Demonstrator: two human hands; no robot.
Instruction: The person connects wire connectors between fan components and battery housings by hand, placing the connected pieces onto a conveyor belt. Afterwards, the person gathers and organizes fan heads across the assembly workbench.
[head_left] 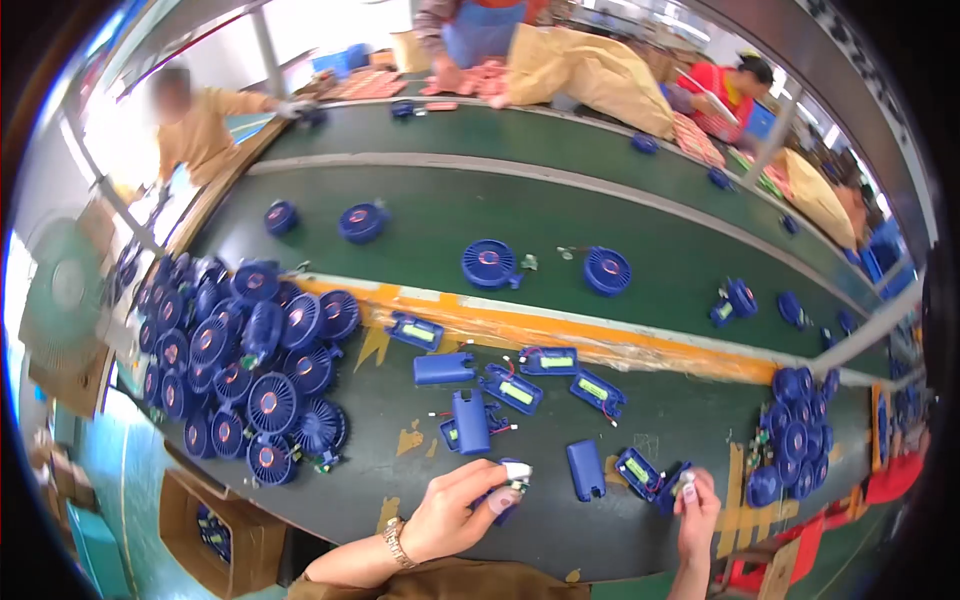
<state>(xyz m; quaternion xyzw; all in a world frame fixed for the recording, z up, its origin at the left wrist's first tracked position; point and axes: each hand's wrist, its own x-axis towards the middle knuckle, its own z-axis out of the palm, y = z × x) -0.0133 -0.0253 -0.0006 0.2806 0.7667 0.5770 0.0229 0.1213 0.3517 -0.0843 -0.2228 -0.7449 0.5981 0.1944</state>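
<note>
My left hand [462,512], with a watch at its wrist and a white cover on a fingertip, is closed on a blue plastic part [508,515]. The hand hides most of that part, and a small greenish-white piece shows by the fingertips. My right hand [698,512] is pinched beside a dark blue casing [672,490]; what lies between its fingertips is too small to name. Touching that casing is an open blue handle half [638,470] with a green-labelled battery. A plain blue cover [586,470] lies between my hands.
Several blue handle halves with batteries [512,390] and a blue cover [470,422] lie ahead. Blue fan heads are piled left [270,402] and right [793,442]. Beyond an orange-taped ledge [600,342], a green conveyor [400,255] carries fans. Co-workers stand across it.
</note>
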